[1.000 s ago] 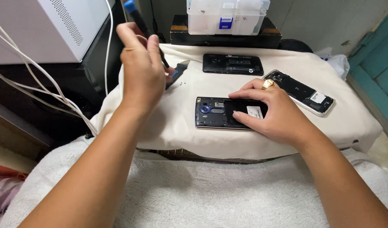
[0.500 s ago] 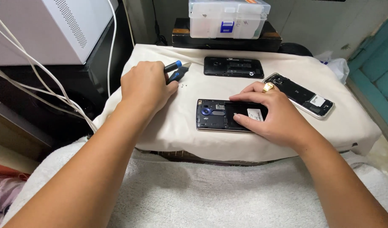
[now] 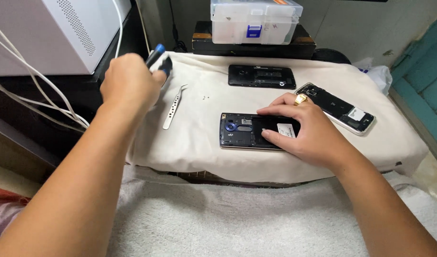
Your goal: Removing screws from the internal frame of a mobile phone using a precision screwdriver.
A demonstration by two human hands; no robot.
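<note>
An opened phone [image 3: 242,131] with its back cover off lies on a cream cloth [image 3: 199,143]. My right hand [image 3: 306,131], with a gold ring on one finger, rests flat on the phone's right half and holds it down. At the cloth's far left corner my left hand [image 3: 130,83] is closed around a black tool with a blue tip [image 3: 157,53], lifted just above the cloth. Metal tweezers [image 3: 174,107] lie bare on the cloth between my left hand and the phone.
Two more opened phones lie further back: a black one [image 3: 261,76] and one [image 3: 336,107] at the right. A clear plastic parts box [image 3: 254,21] stands on a dark block behind. A white appliance [image 3: 56,33] with white cables is at the left. A towel [image 3: 237,219] covers the front.
My left hand rose off the cloth with the blue-tipped tool, leaving the tweezers lying uncovered. My right hand stayed on the phone.
</note>
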